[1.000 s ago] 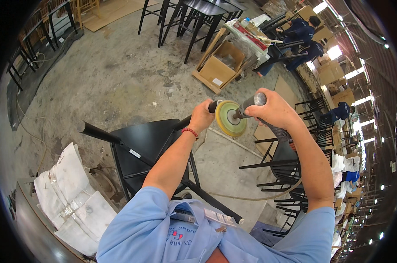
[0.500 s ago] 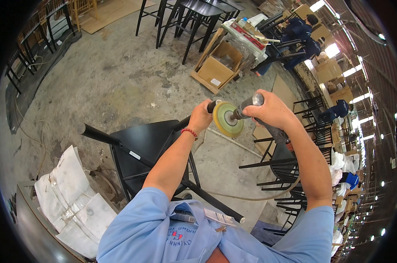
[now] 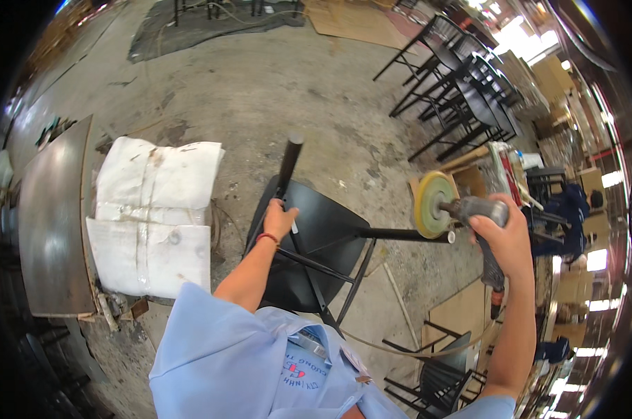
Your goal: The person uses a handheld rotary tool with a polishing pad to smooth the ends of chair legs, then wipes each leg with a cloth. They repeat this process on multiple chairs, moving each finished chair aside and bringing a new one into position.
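A black chair (image 3: 323,202) lies tipped in front of me, its legs pointing outward. My left hand (image 3: 280,219) is closed around the base of the far-left chair leg (image 3: 290,164), by the seat edge, with the thumb sticking out. In my right hand (image 3: 503,234) is a grey angle sander (image 3: 480,209), gripped at its body. Its round yellow-green disc (image 3: 434,204) stands close to the end of the right chair leg (image 3: 417,235); whether they touch I cannot tell. A hose runs from the sander's orange-tipped handle (image 3: 496,300).
White wrapped bundles (image 3: 152,237) stand at the left beside a metal-topped table (image 3: 54,227). Several black bar stools (image 3: 463,87) stand at the far right, near a cluttered workbench (image 3: 501,164). Another black chair (image 3: 445,370) is at the lower right. Co-workers in dark clothes (image 3: 564,213) stand beyond.
My left hand has gone from the right leg's end to the far-left leg's base. The sander has moved right, away from that end. The view has turned and the chair's position looks different.
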{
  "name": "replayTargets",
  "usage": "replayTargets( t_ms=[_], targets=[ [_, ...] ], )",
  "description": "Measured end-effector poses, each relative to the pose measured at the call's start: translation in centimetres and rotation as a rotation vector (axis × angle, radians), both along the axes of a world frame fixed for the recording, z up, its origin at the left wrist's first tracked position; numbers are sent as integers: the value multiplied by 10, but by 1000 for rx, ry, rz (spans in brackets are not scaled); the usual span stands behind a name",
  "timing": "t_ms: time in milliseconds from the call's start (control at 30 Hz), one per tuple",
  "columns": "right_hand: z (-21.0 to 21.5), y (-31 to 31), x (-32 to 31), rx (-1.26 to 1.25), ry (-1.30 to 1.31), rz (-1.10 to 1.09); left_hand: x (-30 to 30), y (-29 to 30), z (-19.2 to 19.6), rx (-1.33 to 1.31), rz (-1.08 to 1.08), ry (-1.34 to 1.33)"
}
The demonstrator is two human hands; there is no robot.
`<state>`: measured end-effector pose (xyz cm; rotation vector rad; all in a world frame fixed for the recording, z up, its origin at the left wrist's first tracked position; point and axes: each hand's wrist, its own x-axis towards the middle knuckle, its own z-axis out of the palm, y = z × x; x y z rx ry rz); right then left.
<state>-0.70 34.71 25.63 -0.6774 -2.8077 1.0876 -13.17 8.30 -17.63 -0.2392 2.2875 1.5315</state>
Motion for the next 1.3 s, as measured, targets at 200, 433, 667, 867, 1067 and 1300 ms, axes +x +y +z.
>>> replayTargets(
  t_ms=[200, 433, 667, 867, 1067, 1300],
  targets=[
    [-15, -97, -106, 252, -52, 362, -59, -15, 129, -7, 1, 620],
    [-24, -195, -161, 449, -110, 625, -108, -7, 107, 1250, -84, 369],
    [-29, -129, -200, 658, -151, 450, -90, -5, 147, 384, -66, 684],
    [-4, -115, -186, 279, -225, 374, -89, -6, 149, 387, -57, 558],
    [-26, -163, -184, 321, -165, 510, -93, -3, 134, 411, -28, 888],
    [-14, -145, -198, 350, -165, 505, -95, -3, 142, 362, -60, 560]
  ],
)
